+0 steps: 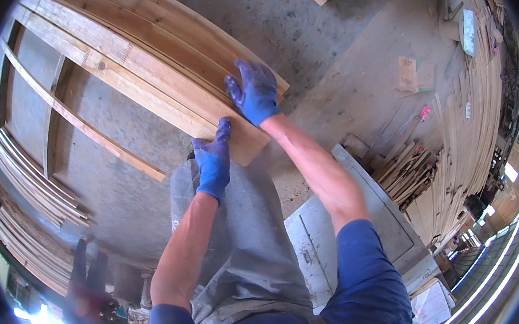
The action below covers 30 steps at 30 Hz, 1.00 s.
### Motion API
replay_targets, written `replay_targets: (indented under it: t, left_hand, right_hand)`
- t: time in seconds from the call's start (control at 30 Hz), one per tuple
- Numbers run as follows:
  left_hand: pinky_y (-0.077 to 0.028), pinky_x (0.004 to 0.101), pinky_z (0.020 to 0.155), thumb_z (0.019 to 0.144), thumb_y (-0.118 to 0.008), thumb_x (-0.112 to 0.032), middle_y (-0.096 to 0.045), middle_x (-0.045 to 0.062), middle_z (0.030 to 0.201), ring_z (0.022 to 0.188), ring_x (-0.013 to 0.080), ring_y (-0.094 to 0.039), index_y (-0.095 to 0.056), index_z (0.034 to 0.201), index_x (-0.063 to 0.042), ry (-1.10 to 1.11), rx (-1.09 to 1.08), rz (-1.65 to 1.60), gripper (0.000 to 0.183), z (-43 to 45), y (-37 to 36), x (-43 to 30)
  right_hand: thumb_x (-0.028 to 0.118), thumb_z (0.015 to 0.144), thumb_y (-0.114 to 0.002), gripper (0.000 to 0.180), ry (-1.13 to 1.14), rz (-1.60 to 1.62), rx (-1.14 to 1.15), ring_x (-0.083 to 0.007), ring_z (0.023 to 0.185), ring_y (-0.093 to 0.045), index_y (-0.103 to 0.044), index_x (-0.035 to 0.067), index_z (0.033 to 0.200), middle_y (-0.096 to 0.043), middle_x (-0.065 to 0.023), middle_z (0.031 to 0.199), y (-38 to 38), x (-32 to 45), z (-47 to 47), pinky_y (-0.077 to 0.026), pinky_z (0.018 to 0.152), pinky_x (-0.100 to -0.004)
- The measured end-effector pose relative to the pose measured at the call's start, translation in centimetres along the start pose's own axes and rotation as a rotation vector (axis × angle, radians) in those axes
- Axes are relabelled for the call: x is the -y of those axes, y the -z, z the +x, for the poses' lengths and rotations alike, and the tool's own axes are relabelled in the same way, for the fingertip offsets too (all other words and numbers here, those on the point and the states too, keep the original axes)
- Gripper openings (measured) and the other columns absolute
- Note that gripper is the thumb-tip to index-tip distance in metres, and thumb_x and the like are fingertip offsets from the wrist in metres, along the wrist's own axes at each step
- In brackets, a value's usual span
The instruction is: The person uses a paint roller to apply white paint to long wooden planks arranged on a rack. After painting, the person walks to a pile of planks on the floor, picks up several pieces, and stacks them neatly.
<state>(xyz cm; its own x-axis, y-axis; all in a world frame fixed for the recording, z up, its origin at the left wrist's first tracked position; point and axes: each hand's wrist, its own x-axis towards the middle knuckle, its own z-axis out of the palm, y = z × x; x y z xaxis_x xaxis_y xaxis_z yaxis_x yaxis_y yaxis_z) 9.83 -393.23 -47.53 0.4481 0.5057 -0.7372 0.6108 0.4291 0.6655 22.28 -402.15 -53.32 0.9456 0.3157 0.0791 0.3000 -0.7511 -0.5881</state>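
Long planed wooden boards lie side by side, running from the upper left to just before my legs. My left hand [214, 159], in a blue and purple knit glove, grips the near end of the outer light board [143, 98], its thumb on top. Another light board [218, 114] with a finger joint lies alongside it. Farther right my right hand [256, 93], gloved alike, lies over the ends of the browner boards [175, 44], thumb and fingers apart. Its palm side is hidden, so I cannot tell whether it grips one.
A thin wooden strip [84, 121] crosses dark supports [55, 124] at left. A grey metal cabinet [313, 245] stands close by my right leg. Stacked strips [465, 134] fill the right side. Flattened cardboard [414, 74] lies on the concrete floor [315, 60]. A blurred person [87, 288] is at lower left.
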Motion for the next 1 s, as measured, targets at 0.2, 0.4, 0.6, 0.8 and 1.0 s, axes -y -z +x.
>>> replay_targets:
  t: [0.2, 0.4, 0.6, 0.8, 1.0]
  left_hand:
    - [-0.049, 0.031, 0.079, 0.077, -0.077, -0.027, -0.063, 0.015, 0.103, 0.091, 0.0202, -0.06, -0.048, 0.117, 0.004, 0.082, -0.037, 0.137, 0.058, -0.2, -0.4, -1.3]
    - [-0.05, 0.0311, 0.078, 0.078, -0.076, -0.03, -0.061, 0.016, 0.107, 0.092, 0.0209, -0.06, -0.045, 0.12, 0.003, 0.024, -0.037, 0.116, 0.062, -0.4, -0.1, -1.1]
    - [-0.051, 0.0332, 0.076, 0.075, -0.076, -0.037, -0.063, 0.019, 0.103, 0.091, 0.0246, -0.063, -0.043, 0.118, 0.004, 0.083, -0.058, 0.194, 0.068, -0.2, 0.7, -1.1]
    - [-0.05, 0.0373, 0.079, 0.07, -0.079, -0.042, -0.062, 0.02, 0.104, 0.092, 0.0288, -0.063, -0.045, 0.118, 0.001, 0.156, -0.127, 0.262, 0.073, -1.0, 0.2, -3.2]
    - [-0.05, 0.038, 0.079, 0.073, -0.077, -0.038, -0.062, 0.021, 0.104, 0.093, 0.0298, -0.062, -0.041, 0.121, 0.001, 0.088, -0.182, 0.319, 0.072, -0.1, 0.4, -0.7]
  right_hand:
    - [0.033, 0.077, -0.063, 0.039, 0.026, -0.149, 0.163, -0.0311, 0.094, -0.054, -0.059, 0.009, 0.107, -0.058, -0.0131, 0.099, -2.2, -0.5, 3.4, -0.041, 0.083, -0.0466]
    - [0.027, 0.092, -0.057, 0.025, -0.304, 0.741, -0.183, -0.0148, 0.083, -0.061, -0.061, 0.006, 0.104, -0.064, -0.0052, 0.093, 0.3, -0.8, 4.7, -0.049, 0.068, -0.0283]
    - [0.028, 0.09, -0.06, 0.025, -0.674, 1.12, 0.187, -0.0106, 0.076, -0.061, -0.063, 0.006, 0.102, -0.065, -0.0033, 0.087, -0.2, 3.6, 4.3, -0.05, 0.064, -0.0264]
    - [0.028, 0.091, -0.055, 0.023, -0.163, 0.365, 0.102, -0.0326, 0.076, -0.063, -0.064, 0.006, 0.09, -0.066, -0.0146, 0.083, -4.6, 3.6, 4.5, -0.049, 0.069, -0.0393]
    - [0.026, 0.091, -0.052, 0.022, -0.181, 0.218, 0.153, -0.0358, 0.082, -0.063, -0.062, 0.007, 0.094, -0.065, -0.0167, 0.089, -5.5, 4.6, 5.7, -0.049, 0.07, -0.042]
